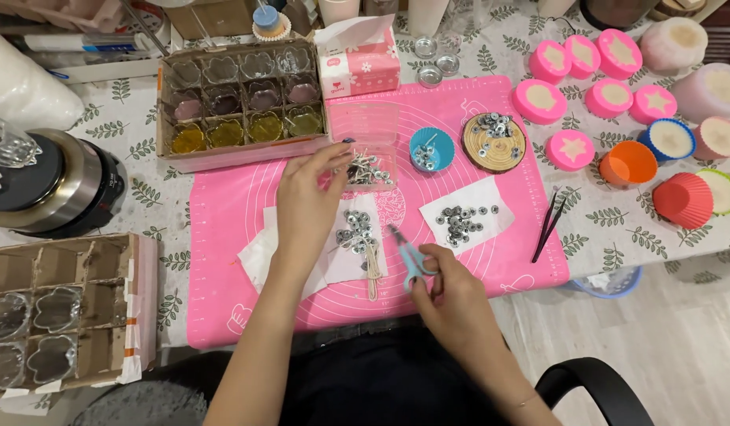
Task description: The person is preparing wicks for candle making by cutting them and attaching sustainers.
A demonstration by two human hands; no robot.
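Pink mat (223,260) crowded: left hand (306,201) pinching wicks from clear box (373,154), right hand (452,292) gripping small scissors (408,256), whose blades might scatter those metal tabs (357,229).

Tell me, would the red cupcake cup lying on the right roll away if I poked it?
Probably a little. The red cupcake cup lies tipped on its side, so a poke would likely send it curving round, not straight, since it looks wider at one end. It looks thin, pleated and empty, so it is probably light and squashy.
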